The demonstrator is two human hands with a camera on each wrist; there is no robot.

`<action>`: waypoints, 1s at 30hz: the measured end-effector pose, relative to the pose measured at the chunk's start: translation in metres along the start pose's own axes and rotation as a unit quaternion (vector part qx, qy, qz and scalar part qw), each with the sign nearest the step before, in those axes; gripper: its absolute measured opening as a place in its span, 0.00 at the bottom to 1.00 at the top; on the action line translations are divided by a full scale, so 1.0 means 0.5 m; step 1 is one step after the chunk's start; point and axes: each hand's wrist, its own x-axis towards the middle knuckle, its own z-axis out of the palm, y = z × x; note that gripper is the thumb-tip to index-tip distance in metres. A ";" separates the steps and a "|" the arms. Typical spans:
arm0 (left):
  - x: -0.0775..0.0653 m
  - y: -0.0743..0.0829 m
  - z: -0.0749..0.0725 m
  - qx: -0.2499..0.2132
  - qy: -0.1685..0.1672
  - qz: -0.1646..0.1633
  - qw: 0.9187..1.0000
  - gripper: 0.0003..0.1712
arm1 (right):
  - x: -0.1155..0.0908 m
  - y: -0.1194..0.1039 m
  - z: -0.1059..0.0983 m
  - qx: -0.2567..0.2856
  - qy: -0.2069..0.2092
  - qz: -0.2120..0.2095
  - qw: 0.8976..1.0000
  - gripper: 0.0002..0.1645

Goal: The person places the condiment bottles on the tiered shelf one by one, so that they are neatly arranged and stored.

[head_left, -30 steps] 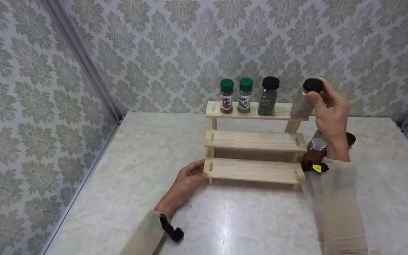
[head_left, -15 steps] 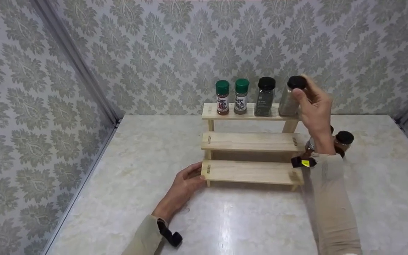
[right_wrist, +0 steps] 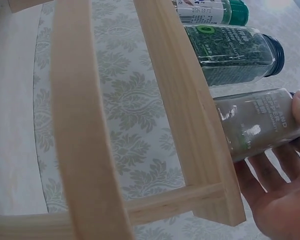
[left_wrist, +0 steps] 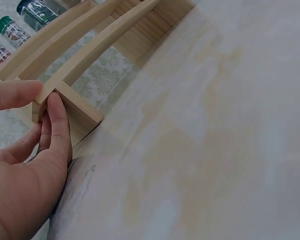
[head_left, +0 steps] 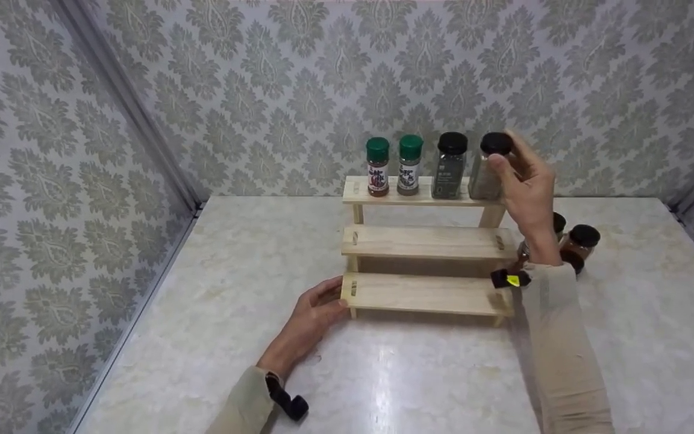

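Wooden rack (head_left: 425,240) steadied, spice jar (head_left: 483,179) gripped

Rack judged light, stiff; left hand (head_left: 312,314) pinched its lowest shelf's (head_left: 428,294) left end. Jar, at top shelf's (head_left: 423,196) right end, judged rigid, smooth, perhaps breakable; right hand's (head_left: 531,194) thumb and fingers closed round it near the cap (head_left: 496,143), a sound hold.

An indoor, booth-like space: walls (head_left: 311,72) papered in a grey-green damask pattern rise around a pale, marble-look bench (head_left: 431,374), with a grey strip (head_left: 125,102) running up the left corner. The spice jars (head_left: 450,175) suggest a kitchen, though the kind of room cannot be told.
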 end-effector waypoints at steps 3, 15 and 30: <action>-0.002 -0.001 0.001 -0.003 -0.004 -0.001 1.000 0.39 | -0.003 -0.005 0.001 0.010 -0.003 0.016 1.000 0.31; 0.002 0.002 0.000 -0.010 -0.001 0.003 1.000 0.39 | -0.037 -0.051 -0.067 -0.041 -0.006 -0.037 0.998 0.31; 0.004 -0.002 0.000 -0.025 0.003 0.001 1.000 0.39 | -0.151 -0.042 -0.205 -0.213 -0.069 0.015 0.974 0.27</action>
